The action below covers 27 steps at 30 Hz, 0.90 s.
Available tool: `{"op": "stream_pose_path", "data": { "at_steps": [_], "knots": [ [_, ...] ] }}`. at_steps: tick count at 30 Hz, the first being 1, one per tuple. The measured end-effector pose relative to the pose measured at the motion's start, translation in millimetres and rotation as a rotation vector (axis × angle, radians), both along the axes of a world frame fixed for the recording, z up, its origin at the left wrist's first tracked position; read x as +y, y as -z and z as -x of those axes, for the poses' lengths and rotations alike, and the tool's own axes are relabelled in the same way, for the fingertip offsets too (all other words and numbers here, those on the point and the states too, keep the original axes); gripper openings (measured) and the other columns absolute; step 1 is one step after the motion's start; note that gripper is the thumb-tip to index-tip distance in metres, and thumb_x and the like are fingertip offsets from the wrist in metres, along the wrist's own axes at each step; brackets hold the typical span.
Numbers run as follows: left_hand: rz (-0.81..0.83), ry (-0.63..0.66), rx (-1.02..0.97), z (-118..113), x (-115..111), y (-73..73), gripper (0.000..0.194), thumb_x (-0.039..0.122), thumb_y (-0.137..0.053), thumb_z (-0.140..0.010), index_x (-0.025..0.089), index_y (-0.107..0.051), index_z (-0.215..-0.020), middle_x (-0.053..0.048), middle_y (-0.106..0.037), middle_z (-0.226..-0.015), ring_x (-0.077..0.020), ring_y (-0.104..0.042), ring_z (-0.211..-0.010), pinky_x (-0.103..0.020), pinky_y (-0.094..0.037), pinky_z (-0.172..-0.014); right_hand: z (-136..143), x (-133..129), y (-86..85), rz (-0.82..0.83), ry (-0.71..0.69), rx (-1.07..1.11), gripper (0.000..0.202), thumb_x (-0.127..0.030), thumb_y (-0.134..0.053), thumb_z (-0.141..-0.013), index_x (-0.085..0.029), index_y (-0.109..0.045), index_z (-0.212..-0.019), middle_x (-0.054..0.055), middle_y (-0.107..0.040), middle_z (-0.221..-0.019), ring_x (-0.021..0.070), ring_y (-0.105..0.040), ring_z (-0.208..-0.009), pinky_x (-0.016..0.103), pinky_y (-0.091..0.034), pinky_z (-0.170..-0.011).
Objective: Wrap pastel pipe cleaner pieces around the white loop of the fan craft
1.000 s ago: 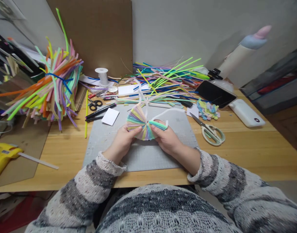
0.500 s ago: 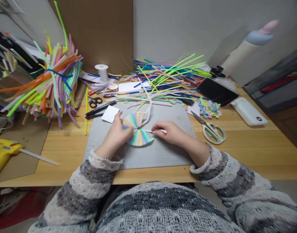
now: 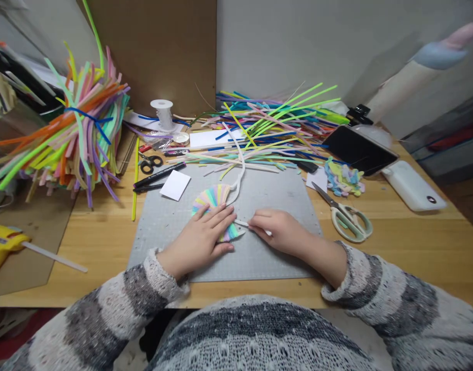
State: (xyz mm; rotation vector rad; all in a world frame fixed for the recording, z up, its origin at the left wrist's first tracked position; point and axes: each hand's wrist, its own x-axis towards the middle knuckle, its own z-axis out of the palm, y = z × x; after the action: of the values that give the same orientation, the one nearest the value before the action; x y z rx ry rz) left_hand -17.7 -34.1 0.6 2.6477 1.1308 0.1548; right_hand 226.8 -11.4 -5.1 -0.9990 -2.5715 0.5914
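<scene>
A pastel striped, fan-like disc (image 3: 211, 197) lies on the grey cutting mat (image 3: 283, 193). My left hand (image 3: 200, 237) rests flat over it with the fingers spread, covering its middle and lower left. My right hand (image 3: 281, 229) pinches a white pipe cleaner (image 3: 242, 223) just right of the disc. Another white stem (image 3: 242, 159) curves up from the disc's upper right edge toward the back of the mat. How the white stems join the disc is hidden under my left hand.
Green-handled scissors (image 3: 352, 221) and a pastel curly bundle (image 3: 343, 176) lie at the right, near a phone (image 3: 360, 149). Loose pipe cleaners (image 3: 275, 118) spread across the back. At left are a tied bundle (image 3: 82, 123), pens (image 3: 159, 175), small scissors (image 3: 150, 163) and a yellow glue gun (image 3: 6, 245).
My left hand has gone from gripping the disc's left edge to lying flat across it. My right hand still pinches the white stem, slightly lower in view. The whole view has shifted slightly.
</scene>
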Motion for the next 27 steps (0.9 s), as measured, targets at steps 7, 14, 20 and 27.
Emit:
{"op": "stream_pose_path", "data": {
  "at_steps": [7,14,20,27],
  "knots": [
    [-0.002,-0.011,0.007,-2,-1,2.3,0.057,0.048,-0.036,-0.094,0.022,-0.03,-0.145,-0.006,-0.031,-0.153,-0.021,-0.026,-0.141,-0.042,-0.012,-0.116,-10,3,2.6,0.001,-0.102,0.005,0.021,-0.009,-0.044,-0.089,-0.017,-0.06,-0.08,0.003,-0.057,-0.072,0.0141,-0.048,-0.07,0.025,-0.035,-0.063],
    [0.006,-0.009,0.023,-2,0,3.8,0.058,0.049,-0.034,-0.095,0.02,-0.03,-0.144,-0.006,-0.029,-0.153,-0.0208,-0.025,-0.142,-0.042,-0.013,-0.116,-15,4,2.7,-0.027,-0.14,-0.015,0.024,-0.007,-0.042,-0.087,-0.016,-0.061,-0.077,0.005,-0.057,-0.071,0.0144,-0.047,-0.068,0.026,-0.035,-0.063],
    [0.006,-0.007,-0.001,-2,0,3.7,0.058,0.049,-0.036,-0.095,0.02,-0.03,-0.144,-0.007,-0.03,-0.153,-0.0214,-0.025,-0.142,-0.042,-0.016,-0.115,-22,4,4.9,-0.053,-0.161,-0.013,0.024,-0.008,-0.041,-0.087,-0.016,-0.062,-0.079,0.005,-0.056,-0.07,0.0141,-0.046,-0.066,0.026,-0.034,-0.061],
    [0.0,-0.007,0.004,-2,-1,3.2,0.057,0.047,-0.037,-0.095,0.021,-0.029,-0.145,-0.006,-0.029,-0.154,-0.0217,-0.025,-0.142,-0.042,-0.015,-0.115,-43,-3,5.5,-0.082,-0.086,0.022,0.023,-0.011,-0.041,-0.091,-0.016,-0.062,-0.083,0.004,-0.055,-0.069,0.0135,-0.047,-0.067,0.025,-0.035,-0.06]
  ]
}}
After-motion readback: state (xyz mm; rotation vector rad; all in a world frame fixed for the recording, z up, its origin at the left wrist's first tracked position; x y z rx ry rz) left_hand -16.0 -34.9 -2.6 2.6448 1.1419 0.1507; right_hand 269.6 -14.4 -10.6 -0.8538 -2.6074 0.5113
